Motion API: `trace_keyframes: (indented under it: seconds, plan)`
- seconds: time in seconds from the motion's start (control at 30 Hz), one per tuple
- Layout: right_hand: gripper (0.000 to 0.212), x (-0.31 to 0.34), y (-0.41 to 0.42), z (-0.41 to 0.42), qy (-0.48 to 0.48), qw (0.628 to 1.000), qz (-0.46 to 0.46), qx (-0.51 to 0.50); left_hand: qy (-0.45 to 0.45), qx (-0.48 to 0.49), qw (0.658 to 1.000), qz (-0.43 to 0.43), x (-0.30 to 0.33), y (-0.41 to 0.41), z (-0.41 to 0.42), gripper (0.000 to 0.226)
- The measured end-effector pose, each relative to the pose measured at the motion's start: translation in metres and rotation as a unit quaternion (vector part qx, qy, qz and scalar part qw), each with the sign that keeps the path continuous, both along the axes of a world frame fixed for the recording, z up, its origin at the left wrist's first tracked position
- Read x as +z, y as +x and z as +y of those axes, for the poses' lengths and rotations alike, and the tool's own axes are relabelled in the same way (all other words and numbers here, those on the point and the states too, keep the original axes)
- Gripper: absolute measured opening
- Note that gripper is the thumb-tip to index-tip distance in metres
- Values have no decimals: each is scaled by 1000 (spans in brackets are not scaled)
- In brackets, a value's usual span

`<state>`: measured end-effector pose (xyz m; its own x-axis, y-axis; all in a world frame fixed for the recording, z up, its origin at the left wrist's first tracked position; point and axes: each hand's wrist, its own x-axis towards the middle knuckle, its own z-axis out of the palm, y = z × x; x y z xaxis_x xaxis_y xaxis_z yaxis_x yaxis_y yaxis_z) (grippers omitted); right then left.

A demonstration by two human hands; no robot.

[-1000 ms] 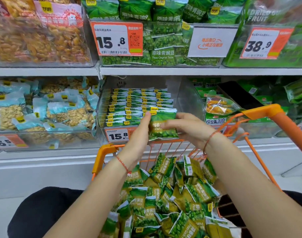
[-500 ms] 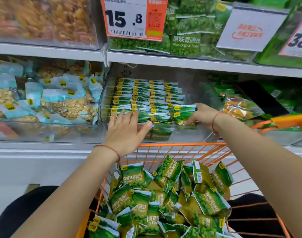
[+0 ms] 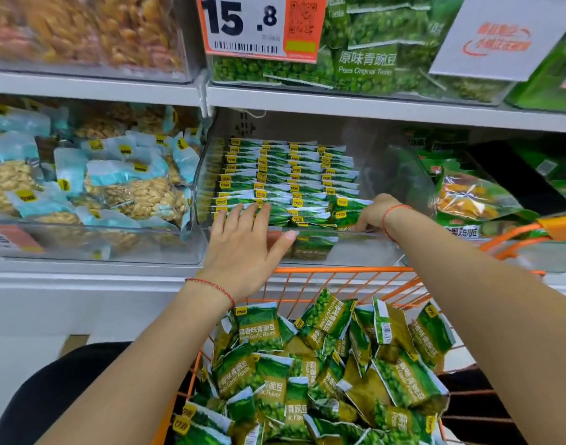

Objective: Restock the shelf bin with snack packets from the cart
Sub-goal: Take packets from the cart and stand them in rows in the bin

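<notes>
Left hand flat on upright packet rows, right hand pinching packet

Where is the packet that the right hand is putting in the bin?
In the head view the packet sits at the front right of the clear bin, pinched by the right hand, beside the stacked rows.

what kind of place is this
Most likely a supermarket snack aisle: a price tag reading 15.8 hangs on a shelf, clear bins hold rows of snack packets, and an orange cart stands below.
</notes>
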<state>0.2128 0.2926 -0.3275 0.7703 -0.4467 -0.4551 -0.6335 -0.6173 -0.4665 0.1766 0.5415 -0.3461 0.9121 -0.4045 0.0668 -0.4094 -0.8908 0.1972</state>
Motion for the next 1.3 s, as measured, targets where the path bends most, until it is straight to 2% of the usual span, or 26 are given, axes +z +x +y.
trace_keyframes:
  seconds: [0.1,0.13,0.23,0.4,0.63,0.8,0.9,0.97,1.03,1.1,1.2,1.3]
  plan:
    - [34,-1,0,2,-26,1000,6,5,-3,-1,1000,-13,-1,0,0,98]
    - [40,-1,0,4,-24,1000,1,11,-3,-1,1000,-17,-1,0,0,97]
    - [74,-4,1,6,-13,1000,-5,24,-6,-1,1000,-25,-2,0,0,98]
    - [89,-4,1,6,1,999,-24,43,-6,1,1000,-30,-2,0,0,97]
    - [78,-2,-3,7,-1,999,-41,19,-11,-2,1000,-27,-1,-2,0,94]
    - [56,-5,-7,15,-96,991,-39,88,-4,-3,1000,-26,0,-2,0,93]
    - [57,-5,-6,17,-108,988,-4,113,-3,-6,1000,-25,-1,-1,1,93]
    - [66,-5,-5,15,-88,991,-8,103,-2,-8,1000,-26,0,-2,2,92]
    - [79,-2,-7,13,-48,995,-32,75,-5,-14,1000,-23,1,-2,3,93]
    - [81,2,-11,11,-59,994,-49,78,-11,-23,1000,4,4,0,4,92]
    - [72,7,-25,10,-168,970,-100,143,-34,-32,995,90,17,2,7,79]
    - [52,17,-45,17,-245,918,-240,198,-132,-56,984,103,37,-10,14,65]
